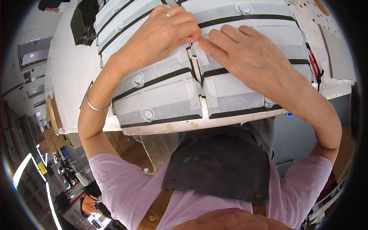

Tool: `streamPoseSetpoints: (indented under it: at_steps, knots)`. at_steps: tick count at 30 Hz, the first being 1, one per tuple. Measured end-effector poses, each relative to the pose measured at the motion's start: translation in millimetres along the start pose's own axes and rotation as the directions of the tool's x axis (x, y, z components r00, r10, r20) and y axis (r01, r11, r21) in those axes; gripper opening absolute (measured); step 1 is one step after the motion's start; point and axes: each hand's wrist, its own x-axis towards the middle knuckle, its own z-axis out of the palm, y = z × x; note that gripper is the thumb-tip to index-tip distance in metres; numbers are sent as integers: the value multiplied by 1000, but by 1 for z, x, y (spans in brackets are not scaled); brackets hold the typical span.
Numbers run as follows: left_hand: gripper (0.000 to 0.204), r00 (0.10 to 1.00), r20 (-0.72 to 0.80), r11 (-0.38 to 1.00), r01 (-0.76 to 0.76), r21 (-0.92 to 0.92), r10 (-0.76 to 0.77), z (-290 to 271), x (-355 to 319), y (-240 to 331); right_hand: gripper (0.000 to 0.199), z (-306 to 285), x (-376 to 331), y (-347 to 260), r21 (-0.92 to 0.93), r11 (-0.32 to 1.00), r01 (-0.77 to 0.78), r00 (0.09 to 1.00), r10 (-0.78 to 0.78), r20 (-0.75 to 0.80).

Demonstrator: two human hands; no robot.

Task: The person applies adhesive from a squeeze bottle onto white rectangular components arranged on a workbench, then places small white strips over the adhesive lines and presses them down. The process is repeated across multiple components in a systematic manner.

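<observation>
Two columns of flat grey-white pieces with black edge strips lie overlapping on the white table. Both my hands meet over the narrow gap between the columns. My left hand (166, 32), with a ring on one finger, is closed in a pinch at the inner edge of the left column. My right hand (245, 53) rests over the right column, fingers curled, its thumb tip touching the left fingertips. Whatever lies between the fingertips is hidden. Just below them a whitish strip (202, 56) lies on a piece. The nearest left piece (165, 101) carries a round white disc (148, 114) under a clear patch.
Red-handled snips (313, 61) lie at the table's right side. A stack of black pieces (83, 22) sits at the far left. The table's front edge (172, 127) runs close before my dark apron. Cardboard boxes (51, 140) stand on the left, beyond the table.
</observation>
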Motion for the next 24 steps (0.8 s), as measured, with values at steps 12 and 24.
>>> streamPoseSetpoints:
  at_steps: [12,24]
  knots:
    - [8,995,-100,988,4,-156,-20,1,-3,-6,47,1,0,0,14,1000,-7,1000,7,-15]
    - [9,1000,4,994,20,-107,-20,2,-2,-8,48,0,1,0,20,1000,-9,1000,9,-9]
